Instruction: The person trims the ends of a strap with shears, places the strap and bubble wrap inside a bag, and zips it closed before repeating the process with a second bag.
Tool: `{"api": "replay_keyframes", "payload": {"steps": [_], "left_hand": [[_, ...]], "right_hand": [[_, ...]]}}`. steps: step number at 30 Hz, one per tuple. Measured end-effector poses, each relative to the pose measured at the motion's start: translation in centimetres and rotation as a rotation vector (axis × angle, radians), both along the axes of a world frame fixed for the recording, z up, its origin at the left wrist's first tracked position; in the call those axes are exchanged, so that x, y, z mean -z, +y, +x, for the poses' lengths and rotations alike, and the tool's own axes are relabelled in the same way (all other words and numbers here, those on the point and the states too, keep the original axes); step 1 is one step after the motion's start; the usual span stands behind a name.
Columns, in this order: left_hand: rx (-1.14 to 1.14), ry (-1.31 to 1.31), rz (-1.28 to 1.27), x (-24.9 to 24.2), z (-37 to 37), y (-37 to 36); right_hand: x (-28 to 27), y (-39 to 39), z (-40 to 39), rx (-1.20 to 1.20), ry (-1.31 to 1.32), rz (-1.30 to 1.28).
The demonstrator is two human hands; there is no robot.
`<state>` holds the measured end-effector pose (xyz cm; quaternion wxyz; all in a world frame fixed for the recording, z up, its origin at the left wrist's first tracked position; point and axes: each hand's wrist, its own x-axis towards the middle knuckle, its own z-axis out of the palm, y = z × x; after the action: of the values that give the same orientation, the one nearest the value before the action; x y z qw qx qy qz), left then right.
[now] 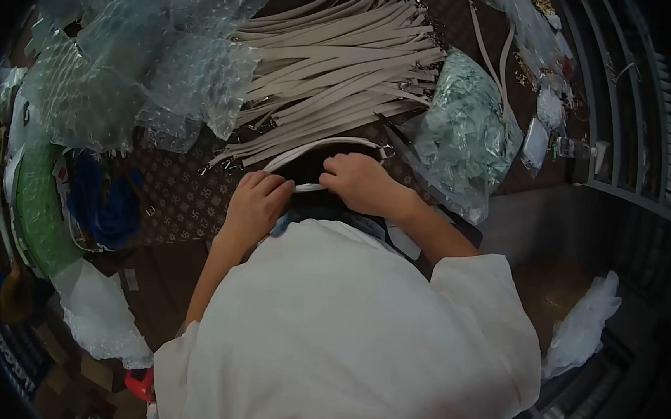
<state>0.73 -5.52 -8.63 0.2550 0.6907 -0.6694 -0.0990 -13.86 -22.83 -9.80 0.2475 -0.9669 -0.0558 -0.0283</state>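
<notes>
Close against my body is a small off-white bag [302,159], its mouth spread apart to show a dark lining. My left hand [258,204] has its fingers closed over the near rim at the left. Further right along the same rim, my right hand [362,183] pinches with curled fingers. A metal ring shows at the bag's right end. The bag's lower part is hidden by my hands and shirt. Just beyond it lies a heap of beige straps [354,55] with metal clasps at their ends.
Bubble wrap pouches [113,46] are piled at the back left. A clear plastic bag of pale green packets [466,117] lies right of the straps. Bundled blue material [103,201] sits at the left. A metal rack [631,98] stands on the right.
</notes>
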Motion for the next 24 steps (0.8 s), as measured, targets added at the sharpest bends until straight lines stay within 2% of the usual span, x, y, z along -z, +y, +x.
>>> {"api": "replay_keyframes", "payload": {"steps": [1,3,5,7,9,10,12,13,15,16,19,21,22,24], "left_hand": [[-0.065,-0.067,-0.004,0.6,-0.8,0.3],[-0.091,-0.068,-0.009,0.2,-1.7,0.3],[-0.140,-0.076,-0.015,-0.1,-2.4,0.0],[-0.162,-0.122,0.054,0.1,-3.1,-0.2],[-0.197,-0.171,0.128,0.3,-3.6,-0.3],[-0.224,-0.192,0.161,0.6,-3.8,-0.4],[-0.281,-0.215,0.202,0.7,-4.2,-0.5],[-0.297,-0.168,0.193,0.2,-4.4,-0.7],[-0.323,-0.118,0.192,-0.5,-4.8,-0.9],[-0.337,-0.109,0.189,-0.7,-5.0,-1.1],[-0.346,-0.122,0.186,-0.6,-5.1,-1.2],[-0.338,-0.142,0.175,-0.5,-5.2,-1.2],[-0.348,-0.149,0.175,-0.4,-5.2,-1.1],[-0.343,-0.148,0.163,0.0,-5.5,-1.0]], "right_hand": [[-0.9,-0.3,-0.8,0.002,0.002,-0.001],[-3.5,-2.1,-2.4,0.314,-0.358,0.277],[-3.9,-5.1,-5.5,0.801,-0.339,0.282],[-1.1,-9.6,-9.3,1.199,-0.382,0.418],[3.8,-14.5,-14.5,1.384,-0.187,0.248],[6.1,-15.9,-16.7,1.365,-0.183,0.253],[9.5,-18.0,-18.7,1.276,0.453,-0.131],[9.4,-17.7,-18.3,1.252,0.451,-0.131],[7.7,-15.3,-17.0,1.451,0.268,0.407],[7.0,-14.8,-16.4,1.441,0.275,0.411],[6.5,-14.4,-15.9,1.408,0.249,0.311],[8.6,-15.2,-16.5,1.230,0.227,-0.037],[9.7,-15.3,-16.4,1.232,0.224,-0.038],[11.0,-15.3,-16.7,1.228,0.170,-0.198]]}}
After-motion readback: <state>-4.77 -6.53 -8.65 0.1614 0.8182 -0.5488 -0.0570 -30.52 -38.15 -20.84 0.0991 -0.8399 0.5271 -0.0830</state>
